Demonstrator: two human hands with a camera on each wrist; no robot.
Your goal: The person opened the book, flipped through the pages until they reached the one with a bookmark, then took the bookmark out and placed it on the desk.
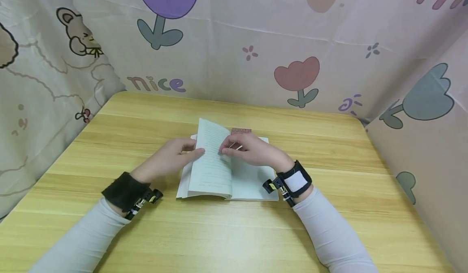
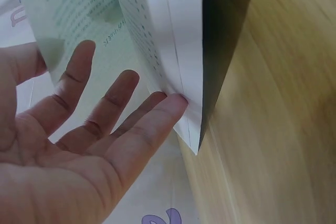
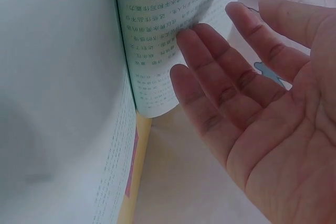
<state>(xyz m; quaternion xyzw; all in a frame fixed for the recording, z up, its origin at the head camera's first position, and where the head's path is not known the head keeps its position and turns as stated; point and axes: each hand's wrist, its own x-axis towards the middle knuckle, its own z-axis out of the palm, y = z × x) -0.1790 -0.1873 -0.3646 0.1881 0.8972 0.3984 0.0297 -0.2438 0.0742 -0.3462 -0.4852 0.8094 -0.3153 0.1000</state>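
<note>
An open book (image 1: 252, 179) with printed text lies on the table, a raised page (image 1: 212, 171) standing up over its left half. At the left edge of that page is my left hand (image 1: 175, 157). Its thumb touches the printed side, while the fairly straight fingers (image 2: 121, 90) lie behind, one fingertip against the edge of the lower pages. Over the middle of the book, my right hand (image 1: 248, 149) is held with its fingertips (image 3: 186, 38) at the page's printed side. The right fingers look loosely extended in the right wrist view. The right half shows a pale, mostly blank page.
A reddish-brown patterned piece (image 1: 241, 131) sticks out beyond the book's far edge. The book lies on a light wood-grain table (image 1: 234, 240). Printed cloth (image 1: 226, 33) hangs along the table's back and sides. Each wrist wears a black strap (image 1: 126, 191) with a small camera.
</note>
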